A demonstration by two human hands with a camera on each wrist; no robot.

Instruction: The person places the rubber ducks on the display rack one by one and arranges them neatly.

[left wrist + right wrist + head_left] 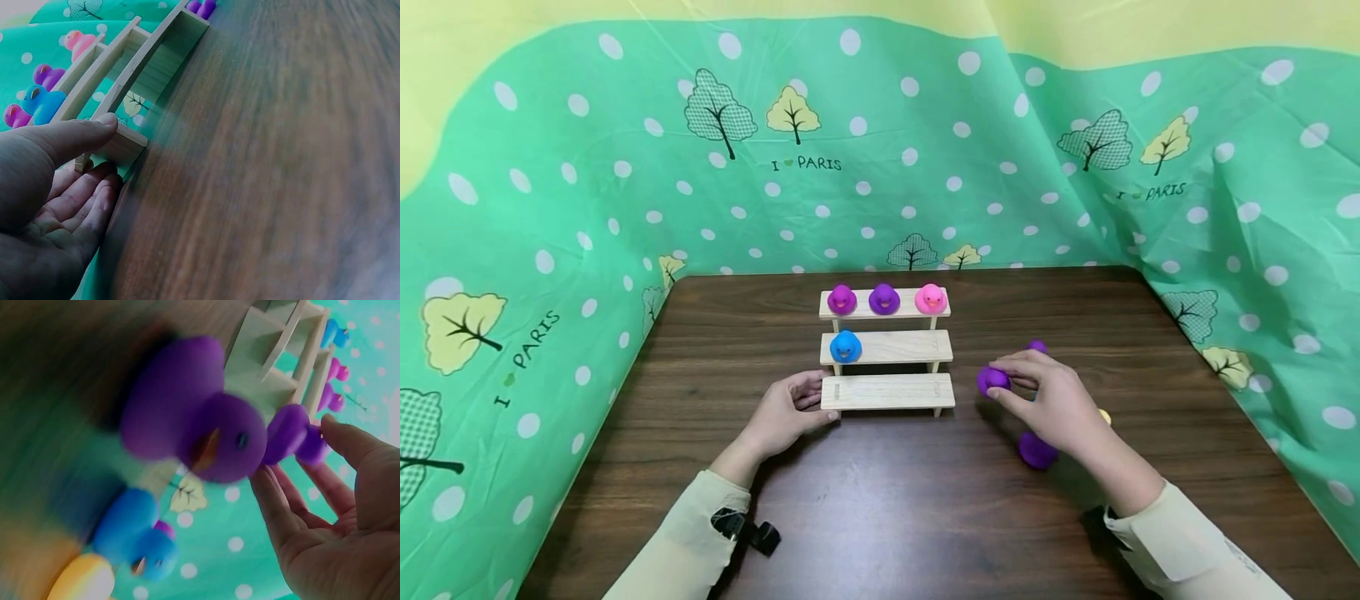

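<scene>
A three-step wooden stand (887,392) stands mid-table. My left hand (781,417) holds the left end of its lowest step, thumb at the front and fingers behind. Right of the stand, my right hand (1056,404) pinches a purple rubber duck (992,381) between thumb and fingertips; the right wrist view shows this duck (289,434) too. On the top step sit a magenta duck (842,300), a purple duck (884,299) and a pink duck (931,298). A blue duck (846,347) sits at the left of the middle step.
Loose ducks lie around my right hand: a purple one (1037,451) in front, a magenta-purple one (1037,346) behind, a mostly hidden yellow one (1105,417), and a blue one (128,525). Green dotted cloth (865,217) hangs behind and beside the brown table (880,517).
</scene>
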